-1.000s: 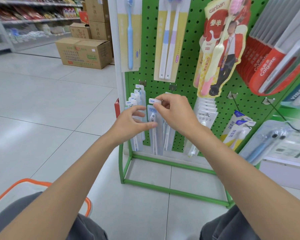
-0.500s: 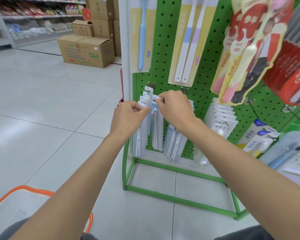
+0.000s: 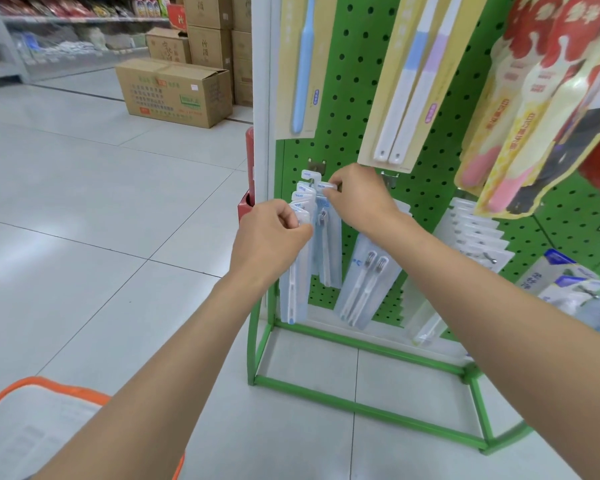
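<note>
Basically shop aisle: white tile floor (image 3: 101, 220), boxes (image 3: 174, 91), green pegboard (image 3: 354, 109). Left hand (image 3: 269, 237) grips hanging packs (image 3: 297, 271); right hand (image 3: 357, 199) pinches pack (image 3: 326, 244) at low hook.

Pegboard (image 3: 357, 109): bright green, even grid of dark round holes. Stand frame (image 3: 361, 409): same green. Toothbrush packs (image 3: 328, 251): clear to white, blue header print, grey bristles. Upper card (image 3: 300, 64): pale yellow, light-blue brush. Neighbouring card (image 3: 413, 81): white brushes banded blue and lilac. Floor (image 3: 84, 202): pale grey tiles, thin dark grout lines. Box (image 3: 174, 91): brown cardboard, green and red print. Basket rim (image 3: 49, 381): orange.
</note>
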Motion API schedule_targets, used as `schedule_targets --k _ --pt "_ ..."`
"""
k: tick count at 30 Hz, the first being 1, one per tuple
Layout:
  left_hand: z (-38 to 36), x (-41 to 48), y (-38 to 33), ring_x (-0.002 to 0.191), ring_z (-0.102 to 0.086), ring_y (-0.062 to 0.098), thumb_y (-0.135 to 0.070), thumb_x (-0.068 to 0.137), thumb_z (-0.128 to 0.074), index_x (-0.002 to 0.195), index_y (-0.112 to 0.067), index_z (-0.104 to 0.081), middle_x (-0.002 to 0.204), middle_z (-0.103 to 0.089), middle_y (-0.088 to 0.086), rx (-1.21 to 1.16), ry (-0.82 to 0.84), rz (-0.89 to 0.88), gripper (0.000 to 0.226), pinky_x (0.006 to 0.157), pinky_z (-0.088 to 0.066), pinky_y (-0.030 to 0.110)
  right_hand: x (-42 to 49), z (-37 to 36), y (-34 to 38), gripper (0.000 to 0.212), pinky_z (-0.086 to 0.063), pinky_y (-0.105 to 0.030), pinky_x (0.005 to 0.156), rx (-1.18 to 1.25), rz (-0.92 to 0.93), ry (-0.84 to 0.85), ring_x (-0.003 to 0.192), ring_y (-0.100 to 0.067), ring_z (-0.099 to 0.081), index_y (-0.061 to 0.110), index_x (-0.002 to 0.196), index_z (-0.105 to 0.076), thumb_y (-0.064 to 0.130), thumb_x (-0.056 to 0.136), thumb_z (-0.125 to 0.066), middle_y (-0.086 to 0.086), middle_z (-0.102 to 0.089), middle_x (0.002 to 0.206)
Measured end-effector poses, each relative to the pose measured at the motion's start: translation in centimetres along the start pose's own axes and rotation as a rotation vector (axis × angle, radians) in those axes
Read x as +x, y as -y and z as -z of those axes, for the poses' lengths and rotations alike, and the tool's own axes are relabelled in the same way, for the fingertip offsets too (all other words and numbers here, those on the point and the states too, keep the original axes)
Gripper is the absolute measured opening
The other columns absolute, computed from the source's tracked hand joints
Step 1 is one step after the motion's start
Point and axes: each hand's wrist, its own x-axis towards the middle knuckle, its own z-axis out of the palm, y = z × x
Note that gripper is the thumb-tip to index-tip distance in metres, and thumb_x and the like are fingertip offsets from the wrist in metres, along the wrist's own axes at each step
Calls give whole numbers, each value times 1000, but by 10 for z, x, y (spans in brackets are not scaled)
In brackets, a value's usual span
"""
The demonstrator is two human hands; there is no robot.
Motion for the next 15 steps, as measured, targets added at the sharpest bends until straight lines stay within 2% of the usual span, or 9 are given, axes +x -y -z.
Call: schedule_targets --k 5,9,12,15 --pt "-1 3 2 50 -45 5 -14 82 -66 65 -17 -53 55 -50 -10 -20 -10 0 22 55 -39 21 3 -2 -6 24 -23 -24 48 60 -14 -10 55 -17 -40 10 80 -55 22 100 -51 0 -42 60" --pt "-2 4 4 47 -43 3 -13 82 -65 64 -17 -52 53 -49 -11 -43 -15 2 22 52 -38 18 6 0 -3 23 -24 -23 47 93 -18 13 53 -11 -40 12 79 -56 23 99 -52 2 -43 61" --pt "-1 5 5 44 -43 1 -12 82 -65 64 -17 -52 51 -48 -12 -57 -15 0 22 47 -36 12 6 2 -4 35 -25 -25 50 107 -4 53 53 -19 -35 10 65 -45 19 98 -50 -5 -40 59" --pt "-1 5 5 41 -43 0 -11 82 -65 65 -16 -53 51 -48 -11 -73 -12 -1 22 43 -34 9 4 4 -5 30 -27 -26 55 159 15 75 58 -19 -34 7 67 -50 13 96 -48 -12 -42 65"
